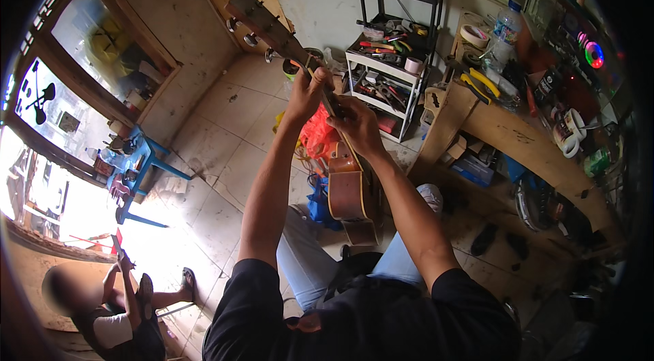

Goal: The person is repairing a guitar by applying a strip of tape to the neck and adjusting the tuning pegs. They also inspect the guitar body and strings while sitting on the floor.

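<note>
An acoustic guitar (346,196) stands tilted in front of me, its brown body low between my knees and seen from the side. Its neck slants up and to the left, ending in a dark headstock (264,19) with metal tuning pegs. Just below the headstock, my left hand (308,94) is closed around the neck. My right hand (358,128) grips the neck lower down, towards the body, with its fingers curled over. Both palms are hidden, and so is most of the fretboard.
A tool rack (388,65) with several hand tools stands ahead. To the right, a cluttered wooden workbench (524,133) holds yellow-handled pliers (480,85), a bottle (505,26) and a mug (569,133). Red plastic (317,131) lies behind the guitar. Another person (112,306) sits at lower left, near a blue table (143,160).
</note>
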Demonstrator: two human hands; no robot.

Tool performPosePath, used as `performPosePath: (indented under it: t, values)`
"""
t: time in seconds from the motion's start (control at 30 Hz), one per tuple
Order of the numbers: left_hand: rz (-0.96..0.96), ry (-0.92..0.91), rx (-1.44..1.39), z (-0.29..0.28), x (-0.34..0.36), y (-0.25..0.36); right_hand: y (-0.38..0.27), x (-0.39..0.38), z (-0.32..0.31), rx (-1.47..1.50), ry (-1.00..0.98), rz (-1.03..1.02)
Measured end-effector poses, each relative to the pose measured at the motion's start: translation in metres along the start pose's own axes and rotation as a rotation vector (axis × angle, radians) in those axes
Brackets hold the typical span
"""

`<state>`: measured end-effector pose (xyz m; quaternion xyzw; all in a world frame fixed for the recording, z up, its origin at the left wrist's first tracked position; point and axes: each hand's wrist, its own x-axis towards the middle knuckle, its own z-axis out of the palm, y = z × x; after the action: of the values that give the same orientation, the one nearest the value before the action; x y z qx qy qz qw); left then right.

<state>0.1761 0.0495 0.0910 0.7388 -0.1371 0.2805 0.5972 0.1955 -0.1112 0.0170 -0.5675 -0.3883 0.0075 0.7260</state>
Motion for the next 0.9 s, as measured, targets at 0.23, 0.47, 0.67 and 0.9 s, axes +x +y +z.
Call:
performPosePath:
  t: [0.23,0.47,0.67,0.9]
  values:
    - [-0.022,0.102,0.037,0.004,-0.007,0.005,-0.024,0.002,0.002,0.023,0.025,0.072]
    - [-0.009,0.040,0.046,-0.006,-0.009,0.004,-0.004,0.017,-0.011,0.387,-0.105,0.322]
    - [-0.003,0.017,0.038,-0.008,-0.014,0.017,-0.001,0.036,-0.009,0.546,-0.214,0.557]
    - [-0.021,-0.018,0.035,-0.011,-0.017,0.022,0.005,0.033,0.006,0.628,-0.169,0.542]
